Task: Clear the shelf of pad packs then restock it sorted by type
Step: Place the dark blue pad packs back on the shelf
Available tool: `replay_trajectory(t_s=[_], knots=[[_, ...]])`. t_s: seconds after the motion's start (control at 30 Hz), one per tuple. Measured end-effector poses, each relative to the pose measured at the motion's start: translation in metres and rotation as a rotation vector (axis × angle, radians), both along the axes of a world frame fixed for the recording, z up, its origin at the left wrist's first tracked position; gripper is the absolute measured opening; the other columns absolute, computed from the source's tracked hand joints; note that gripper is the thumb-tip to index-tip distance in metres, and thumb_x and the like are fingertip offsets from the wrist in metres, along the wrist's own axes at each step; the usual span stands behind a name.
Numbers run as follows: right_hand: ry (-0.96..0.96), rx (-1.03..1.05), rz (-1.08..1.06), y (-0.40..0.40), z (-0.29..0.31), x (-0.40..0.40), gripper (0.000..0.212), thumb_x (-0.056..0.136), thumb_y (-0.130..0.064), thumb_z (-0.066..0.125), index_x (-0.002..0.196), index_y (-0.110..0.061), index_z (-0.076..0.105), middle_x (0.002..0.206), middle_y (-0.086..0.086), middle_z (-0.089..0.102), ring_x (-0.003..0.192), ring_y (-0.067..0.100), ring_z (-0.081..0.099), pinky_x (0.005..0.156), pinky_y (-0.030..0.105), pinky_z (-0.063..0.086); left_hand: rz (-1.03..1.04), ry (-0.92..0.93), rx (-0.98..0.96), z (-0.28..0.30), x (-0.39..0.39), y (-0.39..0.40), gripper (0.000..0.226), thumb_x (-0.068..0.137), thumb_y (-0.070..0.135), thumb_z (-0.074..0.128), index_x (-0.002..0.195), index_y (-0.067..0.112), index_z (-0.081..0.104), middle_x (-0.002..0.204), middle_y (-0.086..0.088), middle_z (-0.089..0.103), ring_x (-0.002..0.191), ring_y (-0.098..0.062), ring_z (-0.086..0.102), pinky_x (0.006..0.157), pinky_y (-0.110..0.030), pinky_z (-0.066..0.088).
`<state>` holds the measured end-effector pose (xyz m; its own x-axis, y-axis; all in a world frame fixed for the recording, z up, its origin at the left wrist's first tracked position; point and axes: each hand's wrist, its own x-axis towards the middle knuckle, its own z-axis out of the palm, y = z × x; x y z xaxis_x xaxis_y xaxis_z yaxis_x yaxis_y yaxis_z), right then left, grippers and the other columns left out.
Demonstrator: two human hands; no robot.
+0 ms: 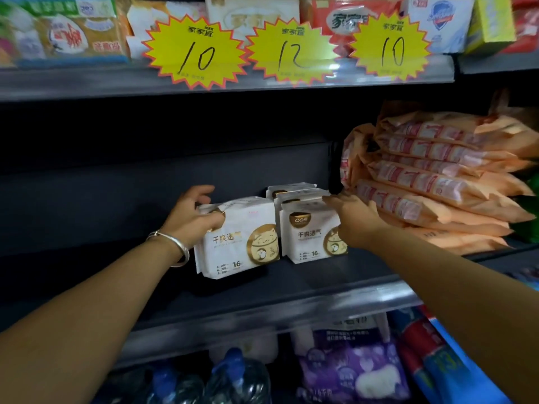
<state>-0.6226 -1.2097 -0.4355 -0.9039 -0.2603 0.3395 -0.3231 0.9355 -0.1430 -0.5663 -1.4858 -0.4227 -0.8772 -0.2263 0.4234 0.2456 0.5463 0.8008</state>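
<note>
**White Pad Packs Handled on the Dark Middle Shelf**

On the dark middle shelf (291, 290), near the centre of the view, stand several white pad packs with a gold cat emblem. The left hand (191, 218), a silver bangle (172, 246) on its wrist, grips the top left corner of the nearest white pack (239, 243): the thumb curls over the front, the fingers arch above and behind it. That pack leans slightly and sits just beside a second white pack (312, 234) at its 3 o'clock. The right hand (354, 221) lies against the second pack's right side, fingers fairly straight and reaching along its top toward the further white packs (291, 192) lined up behind at 12 o'clock; whether it truly grasps anything cannot be told. At 3 o'clock from the hands, a stack of orange pad packs (437, 176) lies flat, touching the white row's right side. At 12 o'clock above, three yellow starburst price tags (291, 51) hang from the upper shelf edge.
</note>
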Motion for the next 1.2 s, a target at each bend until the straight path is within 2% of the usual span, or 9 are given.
replay_trajectory(t_s=[0.1,0.2,0.37,0.47,0.6,0.8,0.93,1.07,1.2], knots=[[0.012,-0.017,0.006,0.012,-0.004,0.016,0.056,0.089,-0.008,0.051,0.142,-0.019,0.037,0.142,0.004,0.044,0.134,0.025,0.031,0.104,0.043,0.025,-0.057,-0.005,0.011,0.003,0.023,0.024,0.075,0.053,0.022,0.058,0.127,0.027,0.048,0.120,0.000,0.047,0.094,-0.009,0.051,0.067,-0.018,0.040],[0.011,-0.016,0.022,0.026,-0.010,0.028,0.053,0.085,-0.004,0.049,0.136,-0.021,0.047,0.133,0.006,0.052,0.128,0.028,0.039,0.100,0.040,0.031,-0.108,-0.003,0.020,-0.001,0.032,0.057,0.070,0.058,0.020,0.061,0.126,0.027,0.048,0.122,-0.001,0.045,0.094,-0.009,0.050,0.065,-0.017,0.041],[0.053,-0.044,0.080,0.052,-0.022,0.043,0.045,0.075,0.001,0.049,0.115,-0.015,0.065,0.113,0.015,0.063,0.104,0.034,0.056,0.085,0.041,0.050,-0.159,0.022,0.022,-0.014,0.023,0.104,0.056,0.077,0.001,0.061,0.126,0.025,0.047,0.125,-0.002,0.041,0.090,-0.003,0.049,0.063,-0.014,0.042],[0.089,-0.050,0.087,0.063,-0.031,0.048,0.039,0.078,0.002,0.048,0.109,-0.011,0.067,0.109,0.014,0.066,0.099,0.031,0.058,0.079,0.039,0.051,-0.173,0.026,0.040,-0.024,0.010,0.121,0.057,0.078,0.001,0.060,0.128,0.023,0.045,0.128,-0.003,0.039,0.102,-0.011,0.050,0.077,-0.023,0.050],[0.081,-0.041,0.102,0.074,-0.051,0.045,0.038,0.082,-0.001,0.049,0.114,-0.012,0.065,0.116,0.009,0.064,0.105,0.027,0.058,0.085,0.039,0.050,-0.128,0.017,0.068,-0.038,-0.013,0.131,0.052,0.082,0.004,0.057,0.130,0.019,0.044,0.133,-0.004,0.039,0.120,-0.017,0.044,0.098,-0.032,0.044],[0.073,-0.108,0.153,0.079,-0.073,0.053,0.031,0.083,0.001,0.051,0.108,-0.006,0.068,0.110,0.010,0.067,0.102,0.026,0.059,0.086,0.034,0.048,-0.128,-0.016,-0.022,-0.049,-0.015,0.135,0.062,0.082,0.000,0.054,0.138,0.021,0.038,0.142,0.000,0.026,0.115,-0.010,0.039,0.087,-0.021,0.038],[0.032,-0.149,0.192,0.080,-0.083,0.077,0.028,0.082,0.002,0.054,0.105,-0.004,0.069,0.103,0.014,0.068,0.098,0.029,0.060,0.084,0.038,0.050,-0.023,0.033,-0.176,-0.061,0.010,0.135,0.072,0.073,0.002,0.063,0.138,0.022,0.038,0.147,0.000,0.022,0.133,-0.022,0.027,0.111,-0.034,0.028],[-0.052,-0.172,0.184,0.080,-0.110,0.114,0.028,0.080,-0.002,0.059,0.105,-0.006,0.070,0.102,0.012,0.070,0.097,0.027,0.063,0.082,0.030,0.049,0.028,0.128,-0.328,-0.087,0.061,0.144,0.073,0.058,0.021,0.055,0.130,0.021,0.046,0.141,-0.001,0.032,0.128,-0.023,0.031,0.104,-0.033,0.025],[-0.214,-0.185,0.173,0.087,-0.156,0.160,0.031,0.079,-0.003,0.061,0.109,-0.005,0.068,0.108,0.012,0.069,0.102,0.026,0.062,0.087,0.031,0.049,0.044,0.141,-0.357,-0.136,0.104,0.152,0.073,0.058,0.022,0.056,0.130,0.018,0.046,0.141,-0.004,0.032,0.129,-0.024,0.031,0.105,-0.035,0.026]])
